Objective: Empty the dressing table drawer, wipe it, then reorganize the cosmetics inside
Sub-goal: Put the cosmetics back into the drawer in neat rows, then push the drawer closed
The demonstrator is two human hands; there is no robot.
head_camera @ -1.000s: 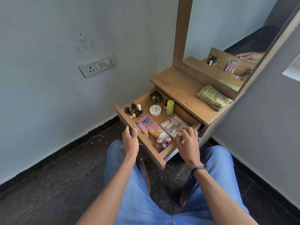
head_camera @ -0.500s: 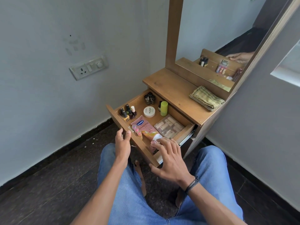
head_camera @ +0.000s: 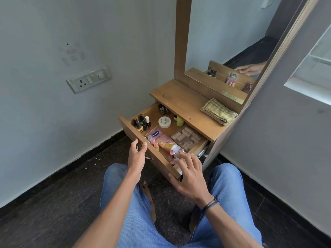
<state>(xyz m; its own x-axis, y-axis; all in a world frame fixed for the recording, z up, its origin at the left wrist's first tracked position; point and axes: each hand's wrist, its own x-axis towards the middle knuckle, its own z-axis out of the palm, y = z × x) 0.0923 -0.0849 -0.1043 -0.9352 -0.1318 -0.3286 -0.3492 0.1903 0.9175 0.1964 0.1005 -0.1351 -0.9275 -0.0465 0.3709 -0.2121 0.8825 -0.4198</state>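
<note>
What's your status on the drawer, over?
Left hand grips drawer front. Right hand open, fingertips at bottles. Drawer full, nothing out yet. Cloth waiting on top, nothing in the way.

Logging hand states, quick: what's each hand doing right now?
Left hand: closed, grips the drawer front.
Right hand: open, fingers spread over the rose-capped bottles, holding nothing.

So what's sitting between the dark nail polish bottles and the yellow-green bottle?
A round white jar sits between them on the floor of the drawer, seen in the head view.
</note>
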